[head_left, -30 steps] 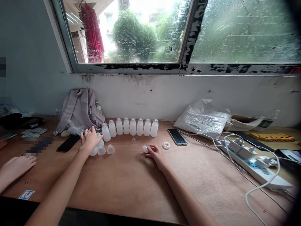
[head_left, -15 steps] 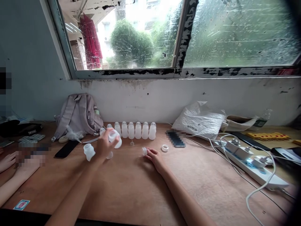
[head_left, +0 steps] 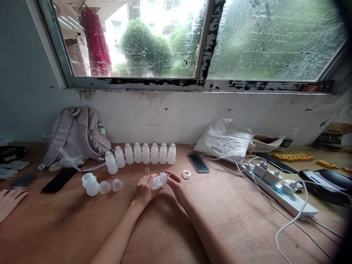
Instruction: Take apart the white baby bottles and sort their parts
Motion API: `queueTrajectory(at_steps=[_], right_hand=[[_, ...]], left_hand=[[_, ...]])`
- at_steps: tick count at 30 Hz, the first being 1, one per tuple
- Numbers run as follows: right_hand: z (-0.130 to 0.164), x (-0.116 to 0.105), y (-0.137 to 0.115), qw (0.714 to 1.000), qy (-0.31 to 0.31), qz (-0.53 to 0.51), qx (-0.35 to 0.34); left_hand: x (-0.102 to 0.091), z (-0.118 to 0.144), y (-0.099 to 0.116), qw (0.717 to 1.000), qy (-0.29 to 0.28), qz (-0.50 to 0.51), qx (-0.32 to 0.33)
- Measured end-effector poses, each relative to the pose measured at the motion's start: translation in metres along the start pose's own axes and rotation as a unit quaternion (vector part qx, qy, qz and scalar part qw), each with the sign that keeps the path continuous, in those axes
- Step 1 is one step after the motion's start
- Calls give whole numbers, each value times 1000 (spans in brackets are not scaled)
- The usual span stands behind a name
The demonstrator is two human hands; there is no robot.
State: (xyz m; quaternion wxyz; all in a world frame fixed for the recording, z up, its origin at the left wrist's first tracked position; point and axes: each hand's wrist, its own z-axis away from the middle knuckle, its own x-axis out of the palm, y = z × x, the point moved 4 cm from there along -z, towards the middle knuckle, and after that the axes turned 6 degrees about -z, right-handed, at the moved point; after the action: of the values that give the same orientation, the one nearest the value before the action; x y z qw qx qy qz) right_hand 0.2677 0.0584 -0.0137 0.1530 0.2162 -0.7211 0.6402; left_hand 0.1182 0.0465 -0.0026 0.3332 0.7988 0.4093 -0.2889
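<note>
My left hand (head_left: 144, 189) is closed around a frosted white baby bottle (head_left: 156, 182), tilted toward the right above the wooden table. My right hand (head_left: 178, 186) pinches a translucent collar (head_left: 164, 176) at the bottle's mouth; whether it is seated there I cannot tell. Left of my hands, an uncapped bottle (head_left: 90, 185) stands beside two clear dome caps (head_left: 105, 187). Behind them runs a row of several capped bottles (head_left: 146, 154). A clear teat (head_left: 146, 169) sits in front of this row. To the right of my right hand lies a white ring (head_left: 186, 174).
A backpack (head_left: 78, 132) and a black phone (head_left: 59, 180) are at the left, near another person's hand (head_left: 11, 201). Toward the right are a blurred phone (head_left: 199, 163), a silver mailing bag (head_left: 224, 139) and a power strip (head_left: 291, 200) with loose cables.
My left hand has brought the bottle rightward and down to my right hand, which still holds the collar. Bottle and collar now meet. The view has swung slightly right.
</note>
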Motion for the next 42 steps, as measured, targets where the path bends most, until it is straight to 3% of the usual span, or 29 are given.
queueTrajectory(at_steps=[8,16,23,29,34,37,42], right_hand=[[9,15,-12,994,-43,99,-12],[11,21,-26,986,-101,123,53],[6,10,-31,980,-110,134,92],[7,14,-34,976,-142,129,103],[6,4,-21,962,-107,228,107],[6,0,-21,959,-82,254,95],[7,8,-31,961,-121,220,117]], left_hand=[[-8,4,-2,997,-82,2,-7],[-11,9,-7,969,-150,149,-126],[-11,1,-9,942,-191,248,-121],[-2,4,-16,869,-276,378,-159],[3,6,-12,792,-337,483,-161],[2,7,-10,775,-336,502,-185],[-11,6,-4,751,-341,523,-214]])
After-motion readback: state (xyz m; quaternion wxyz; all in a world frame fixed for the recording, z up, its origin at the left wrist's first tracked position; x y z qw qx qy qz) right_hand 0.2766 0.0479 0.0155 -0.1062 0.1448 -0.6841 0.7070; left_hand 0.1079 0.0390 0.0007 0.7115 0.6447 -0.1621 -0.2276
